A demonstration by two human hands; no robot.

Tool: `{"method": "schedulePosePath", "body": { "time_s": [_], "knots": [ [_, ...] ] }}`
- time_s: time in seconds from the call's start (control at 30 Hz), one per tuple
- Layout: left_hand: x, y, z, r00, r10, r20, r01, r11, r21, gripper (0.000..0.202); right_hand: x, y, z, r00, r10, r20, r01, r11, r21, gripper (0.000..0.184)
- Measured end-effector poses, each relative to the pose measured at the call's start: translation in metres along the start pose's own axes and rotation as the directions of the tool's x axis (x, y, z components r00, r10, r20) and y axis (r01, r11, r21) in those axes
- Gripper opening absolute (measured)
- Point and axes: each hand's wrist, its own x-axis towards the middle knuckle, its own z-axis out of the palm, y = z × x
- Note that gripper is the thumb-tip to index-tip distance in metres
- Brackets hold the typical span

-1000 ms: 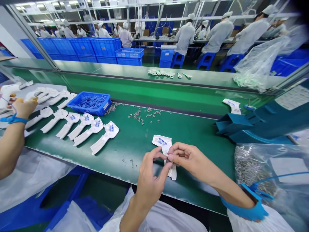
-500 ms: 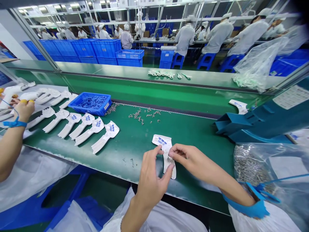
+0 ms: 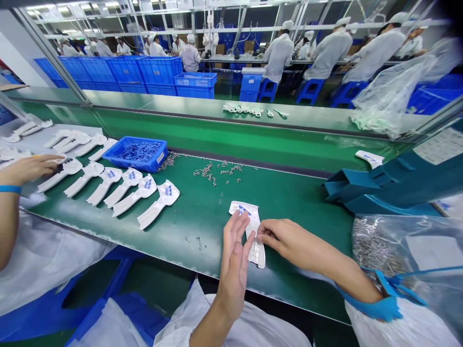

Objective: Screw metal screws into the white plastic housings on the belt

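Note:
A white plastic shell (image 3: 250,219) with blue inserts lies on the green belt (image 3: 202,212) in front of me. My left hand (image 3: 234,255) stands edge-on beside its left side, fingers stretched out and together, holding nothing. My right hand (image 3: 280,237) rests at the shell's right edge with thumb and fingers pinched at the handle part; what they pinch is too small to make out. A blue strap (image 3: 385,301) is on my right wrist.
A row of white shells (image 3: 119,190) lies left on the belt beside a blue tray (image 3: 135,154) of small blue parts. Loose screws (image 3: 215,172) lie scattered. A bag of screws (image 3: 390,248) is at the right. A neighbour's hand (image 3: 31,168) reaches in at left.
My left hand has let go of the shell and opened flat. The shell now lies on the belt. The neighbour's hand at the left has lowered toward the row of shells.

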Motion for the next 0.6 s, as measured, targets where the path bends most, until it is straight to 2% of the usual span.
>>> {"method": "schedulePosePath", "body": {
  "time_s": [0.4,0.6],
  "knots": [
    [-0.0039,-0.0046,-0.0050,0.999,-0.011,0.042,0.005,0.991,0.131,0.058,0.0032,-0.0016,-0.0001,1.000,0.017,0.017,-0.016,0.997,-0.079,0.025],
    [-0.0021,0.0014,-0.0035,0.995,-0.067,0.069,0.059,0.992,0.110,0.063,0.0050,-0.0002,0.0050,0.995,0.097,-0.004,-0.097,0.995,0.008,0.005]
  ]
}}
